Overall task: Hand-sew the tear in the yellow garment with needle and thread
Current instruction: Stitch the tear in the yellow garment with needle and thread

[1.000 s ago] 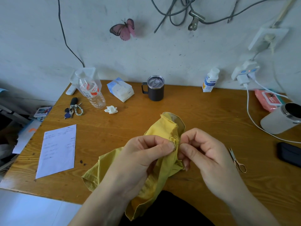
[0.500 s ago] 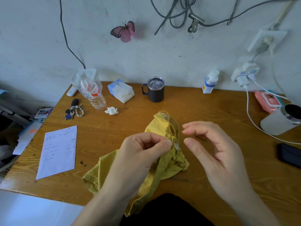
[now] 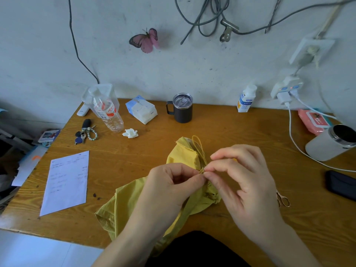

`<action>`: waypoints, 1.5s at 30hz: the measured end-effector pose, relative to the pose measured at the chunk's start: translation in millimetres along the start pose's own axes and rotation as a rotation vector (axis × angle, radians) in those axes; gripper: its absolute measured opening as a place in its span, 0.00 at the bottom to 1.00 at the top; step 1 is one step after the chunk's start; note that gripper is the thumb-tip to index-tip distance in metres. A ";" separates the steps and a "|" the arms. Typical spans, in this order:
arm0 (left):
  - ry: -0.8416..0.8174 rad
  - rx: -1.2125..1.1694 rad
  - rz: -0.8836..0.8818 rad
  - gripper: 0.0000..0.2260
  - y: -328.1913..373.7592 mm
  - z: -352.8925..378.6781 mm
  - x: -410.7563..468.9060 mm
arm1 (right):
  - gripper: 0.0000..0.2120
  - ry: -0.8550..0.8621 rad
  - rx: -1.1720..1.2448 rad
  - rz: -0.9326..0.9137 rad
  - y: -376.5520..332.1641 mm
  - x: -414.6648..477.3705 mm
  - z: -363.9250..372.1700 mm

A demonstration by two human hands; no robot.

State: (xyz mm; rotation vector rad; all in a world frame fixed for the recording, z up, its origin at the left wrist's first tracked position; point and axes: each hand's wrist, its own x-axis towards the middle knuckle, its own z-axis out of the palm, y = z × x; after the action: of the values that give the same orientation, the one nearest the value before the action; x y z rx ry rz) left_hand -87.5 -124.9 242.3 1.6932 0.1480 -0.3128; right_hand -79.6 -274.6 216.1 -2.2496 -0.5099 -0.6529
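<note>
The yellow garment (image 3: 123, 205) lies crumpled on the wooden table (image 3: 221, 132), bunched up between both hands. My left hand (image 3: 169, 187) pinches a fold of the cloth between thumb and forefinger. My right hand (image 3: 244, 182) meets it from the right, its thumb and forefinger pinched together at the same fold. A loop of yellow thread (image 3: 198, 145) rises from that spot over the upper edge of the garment. The needle itself is too small to make out.
Small scissors (image 3: 282, 199) lie just right of my right hand. A dark phone (image 3: 341, 185), white tumbler (image 3: 331, 143) and charging cable (image 3: 294, 143) sit at the right. A black mug (image 3: 182, 108), tissue pack (image 3: 141, 109), water bottle (image 3: 107, 110), keys (image 3: 84, 132) and paper sheet (image 3: 66, 182) stand behind and left.
My right hand drew away from the fold with fingers spread, then came back and now pinches at it again. A thread loop now stands above the garment. My left hand kept its hold.
</note>
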 end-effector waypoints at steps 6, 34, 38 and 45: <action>-0.016 0.018 -0.009 0.08 -2.4 1.7 0.6 | 0.10 -0.062 -0.009 0.004 -1.0 -2.0 5.8; 0.009 -0.141 -0.087 0.04 -3.7 2.5 8.0 | 0.14 0.258 0.101 -0.086 4.0 -6.4 33.7; 0.044 -0.155 -0.053 0.08 -3.6 2.2 8.7 | 0.08 0.230 0.113 -0.039 9.8 -6.3 39.8; 0.067 -0.176 -0.113 0.06 -10.7 5.7 12.8 | 0.14 0.254 0.037 -0.096 11.5 -5.8 48.0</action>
State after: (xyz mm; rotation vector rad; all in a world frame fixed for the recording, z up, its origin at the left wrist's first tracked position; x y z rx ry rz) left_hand -79.0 -130.0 227.7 1.5239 0.3131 -0.3186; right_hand -63.8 -247.7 177.4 -2.0792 -0.5007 -0.9551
